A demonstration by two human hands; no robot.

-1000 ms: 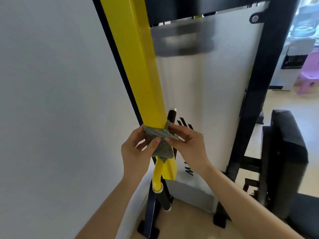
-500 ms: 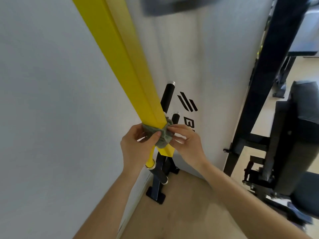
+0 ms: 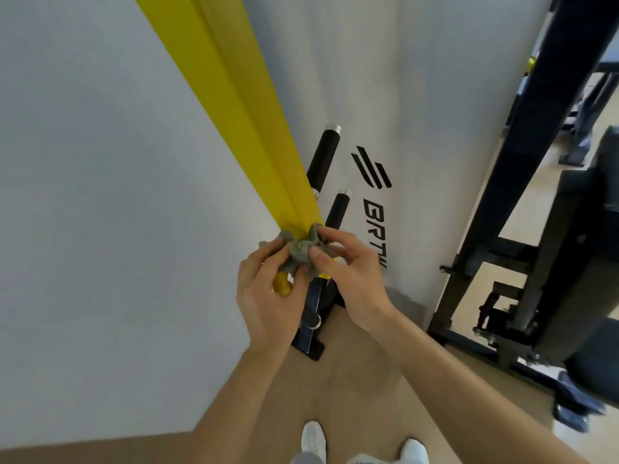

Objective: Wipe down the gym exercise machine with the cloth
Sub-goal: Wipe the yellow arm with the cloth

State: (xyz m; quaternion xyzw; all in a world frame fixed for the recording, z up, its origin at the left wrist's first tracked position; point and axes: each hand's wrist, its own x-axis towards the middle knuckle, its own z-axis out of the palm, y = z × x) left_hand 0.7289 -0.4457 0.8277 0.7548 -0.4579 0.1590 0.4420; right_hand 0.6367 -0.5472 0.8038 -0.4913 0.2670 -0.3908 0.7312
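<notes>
My left hand [image 3: 268,296] and right hand [image 3: 350,276] both pinched the grey-green cloth [image 3: 298,256], which was bunched round the lower end of the machine's yellow beam [image 3: 241,112], just above a rounded yellow piece [image 3: 282,287]. My left thumb and fingers curled onto the cloth from the wall side. My right thumb and forefinger nipped its other end on the side of the white panel [image 3: 418,112], with the other right fingers loosely spread. The cloth looked soft, thin and nearly weightless, the kind that crumples into a wad rather than lying flat. I judged it wanted holding by both ends and drawing snug, like a strap, to reach every face of the square tube. The beam's paint seemed smooth and glossy, so the cloth would slide easily but might slip out of a light pinch, and the corners might catch it. The beam itself seemed stiff and fixed, needing no steadying. Two black handles [image 3: 323,159] stood just behind it, and a dark padded bench [image 3: 569,262] was well apart to my right.
</notes>
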